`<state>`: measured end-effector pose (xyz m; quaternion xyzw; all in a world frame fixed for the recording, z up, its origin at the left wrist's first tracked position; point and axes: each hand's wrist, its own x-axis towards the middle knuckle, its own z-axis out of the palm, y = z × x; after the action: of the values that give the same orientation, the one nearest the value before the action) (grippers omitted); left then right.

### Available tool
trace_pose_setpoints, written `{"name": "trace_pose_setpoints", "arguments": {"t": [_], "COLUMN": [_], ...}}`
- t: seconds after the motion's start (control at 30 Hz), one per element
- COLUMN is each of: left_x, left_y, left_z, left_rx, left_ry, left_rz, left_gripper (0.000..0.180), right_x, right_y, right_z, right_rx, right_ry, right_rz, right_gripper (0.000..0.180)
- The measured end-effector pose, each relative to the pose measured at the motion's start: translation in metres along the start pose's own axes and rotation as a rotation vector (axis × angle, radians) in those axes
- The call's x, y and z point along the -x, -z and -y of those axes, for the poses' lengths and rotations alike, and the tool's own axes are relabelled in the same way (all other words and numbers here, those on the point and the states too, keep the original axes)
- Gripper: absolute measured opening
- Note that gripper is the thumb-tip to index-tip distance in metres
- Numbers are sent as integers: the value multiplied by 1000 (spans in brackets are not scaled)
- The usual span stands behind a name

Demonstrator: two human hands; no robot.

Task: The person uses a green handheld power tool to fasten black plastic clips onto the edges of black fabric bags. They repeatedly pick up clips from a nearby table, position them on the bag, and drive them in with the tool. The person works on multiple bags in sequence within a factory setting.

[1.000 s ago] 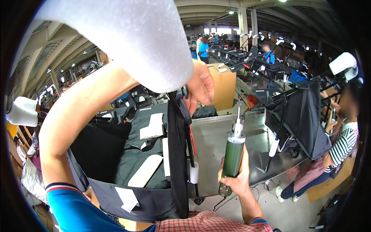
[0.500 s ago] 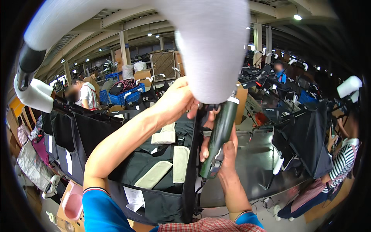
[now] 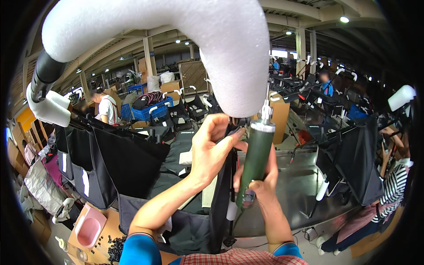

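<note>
A green electric screwdriver [image 3: 257, 154] is gripped in my right hand [image 3: 265, 183]. It stands nearly upright, bit upward, just right of a black frame tube. My left hand [image 3: 212, 148] is at the tube's upper end, left of the screwdriver. Its fingers are bent and pressed together by the joint; what they pinch is too small to tell. Above both hands curves a stroller handle wrapped in white foam [image 3: 236, 57]. Below and left hangs the stroller's black fabric body [image 3: 132, 159], with light beige pads inside, partly hidden by my left forearm.
A metal worktable [image 3: 289, 190] lies to the right, with another black stroller [image 3: 353, 163] and a person in a striped top beside it. At lower left, a pink tray [image 3: 90, 229] and small black parts [image 3: 116, 247] rest on cardboard. Another person stands far left, near blue crates [image 3: 152, 111].
The screwdriver has swung from a slant to nearly upright, its bit now showing beside the foam handle. My left hand has come down slightly, and its forearm has shifted right.
</note>
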<state>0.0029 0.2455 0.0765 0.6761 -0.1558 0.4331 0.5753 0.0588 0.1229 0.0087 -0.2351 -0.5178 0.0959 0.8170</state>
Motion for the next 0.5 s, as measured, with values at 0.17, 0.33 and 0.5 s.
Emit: {"name": "trace_pose_setpoints", "arguments": {"t": [0.17, 0.33, 0.5], "left_x": [-9, -26, -24], "left_y": [27, 33, 34], "left_z": [0, 5, 5], "left_rx": [-120, -208, -177], "left_ry": [-139, -235, -572], "left_rz": [114, 334, 295], "left_gripper": [26, 31, 32], "right_x": [53, 104, 111], "right_y": [15, 28, 14], "right_z": [22, 51, 64], "right_rx": [78, 215, 481], "right_ry": [-114, -271, -271], "right_rz": [-55, -229, -323], "right_gripper": [117, 121, 113]}}
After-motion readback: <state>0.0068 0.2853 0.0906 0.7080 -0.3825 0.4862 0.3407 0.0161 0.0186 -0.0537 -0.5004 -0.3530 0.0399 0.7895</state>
